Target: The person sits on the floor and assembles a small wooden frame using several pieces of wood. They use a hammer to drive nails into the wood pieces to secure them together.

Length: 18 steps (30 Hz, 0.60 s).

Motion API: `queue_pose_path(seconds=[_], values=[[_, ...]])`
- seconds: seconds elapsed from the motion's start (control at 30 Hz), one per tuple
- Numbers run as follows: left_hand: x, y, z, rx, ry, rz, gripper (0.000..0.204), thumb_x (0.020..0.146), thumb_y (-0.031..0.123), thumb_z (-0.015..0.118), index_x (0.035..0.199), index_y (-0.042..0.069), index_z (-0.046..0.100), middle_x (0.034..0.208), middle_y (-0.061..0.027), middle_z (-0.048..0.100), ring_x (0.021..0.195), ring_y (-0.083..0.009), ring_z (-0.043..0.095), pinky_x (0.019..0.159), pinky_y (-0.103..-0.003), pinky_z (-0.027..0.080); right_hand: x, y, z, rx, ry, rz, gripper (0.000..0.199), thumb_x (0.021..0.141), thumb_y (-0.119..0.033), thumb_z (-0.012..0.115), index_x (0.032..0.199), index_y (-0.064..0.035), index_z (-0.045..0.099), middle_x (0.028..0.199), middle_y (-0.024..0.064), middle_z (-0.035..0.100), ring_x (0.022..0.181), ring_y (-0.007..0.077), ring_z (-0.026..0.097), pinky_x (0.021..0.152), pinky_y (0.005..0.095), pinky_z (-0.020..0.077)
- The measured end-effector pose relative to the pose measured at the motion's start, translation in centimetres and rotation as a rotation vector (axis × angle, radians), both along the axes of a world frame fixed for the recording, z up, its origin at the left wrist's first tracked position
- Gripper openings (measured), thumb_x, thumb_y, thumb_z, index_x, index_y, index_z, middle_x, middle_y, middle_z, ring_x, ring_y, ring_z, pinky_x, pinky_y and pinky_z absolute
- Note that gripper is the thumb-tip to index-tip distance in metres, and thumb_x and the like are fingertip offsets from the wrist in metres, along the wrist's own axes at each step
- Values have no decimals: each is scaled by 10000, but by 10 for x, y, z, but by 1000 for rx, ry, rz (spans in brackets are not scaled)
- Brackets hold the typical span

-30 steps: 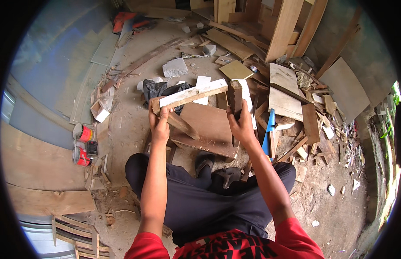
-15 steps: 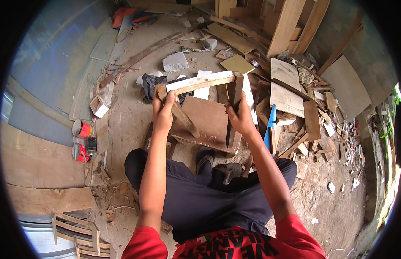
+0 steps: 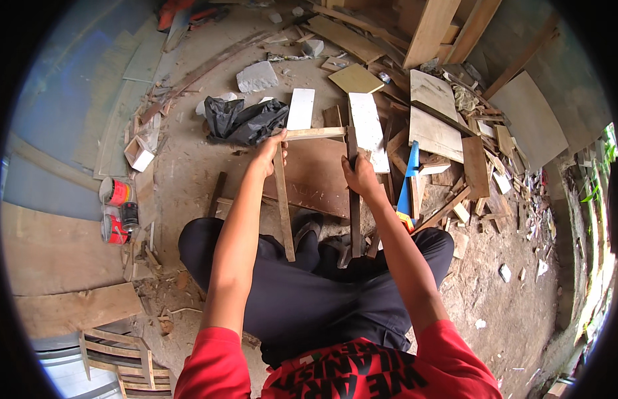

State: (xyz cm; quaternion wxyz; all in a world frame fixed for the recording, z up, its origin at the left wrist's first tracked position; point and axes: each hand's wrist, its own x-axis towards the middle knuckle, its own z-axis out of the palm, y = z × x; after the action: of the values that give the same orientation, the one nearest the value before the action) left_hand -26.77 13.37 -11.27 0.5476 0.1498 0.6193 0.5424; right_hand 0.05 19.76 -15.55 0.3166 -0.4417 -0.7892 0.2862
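Observation:
A U-shaped wooden frame [image 3: 317, 133] is held up in front of me, its crosspiece at the far side and its two legs pointing back toward my lap. My left hand [image 3: 270, 154] grips the left corner, where the lighter leg [image 3: 284, 209] meets the crosspiece. Around the darker right leg [image 3: 355, 213], just below the other corner, my right hand [image 3: 362, 176] is closed. Beneath the frame lies a brown wooden board or box top [image 3: 309, 176], partly hidden by it. My feet show between the legs.
A black plastic bag [image 3: 246, 121] and white boards [image 3: 367, 126] lie beyond the frame. To the right, a blue tool with a red and yellow end [image 3: 407, 186] rests by heaped wood scraps [image 3: 478, 176]. Paint cans [image 3: 115, 193] stand left. A concrete chunk [image 3: 257, 77] sits farther off.
The frame has tilted and come nearer, so its legs now extend over my feet and lap edge. Both hands kept hold, and the view has shifted slightly.

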Motion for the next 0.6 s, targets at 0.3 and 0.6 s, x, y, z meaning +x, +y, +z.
queue_pose_path(seconds=[0.3,0.6], values=[[-16,27,-67,-120,508,-194,613,938,538,593,1125,-43,653,1000,-162,663,934,-290,640,874,-422,509,-11,0,-44,125,-199,-141,525,923,-299,609,1214,126,514,1140,381,532,1088,532,541,963,549,449],[-4,5,-93,34,1330,90,635,900,369,685,1363,-22,497,1287,-259,543,1257,-420,495,1079,-494,392,-13,-11,-15,-16,-208,-162,655,930,-236,561,1498,-9,326,1159,399,523,952,526,621,818,537,539]])
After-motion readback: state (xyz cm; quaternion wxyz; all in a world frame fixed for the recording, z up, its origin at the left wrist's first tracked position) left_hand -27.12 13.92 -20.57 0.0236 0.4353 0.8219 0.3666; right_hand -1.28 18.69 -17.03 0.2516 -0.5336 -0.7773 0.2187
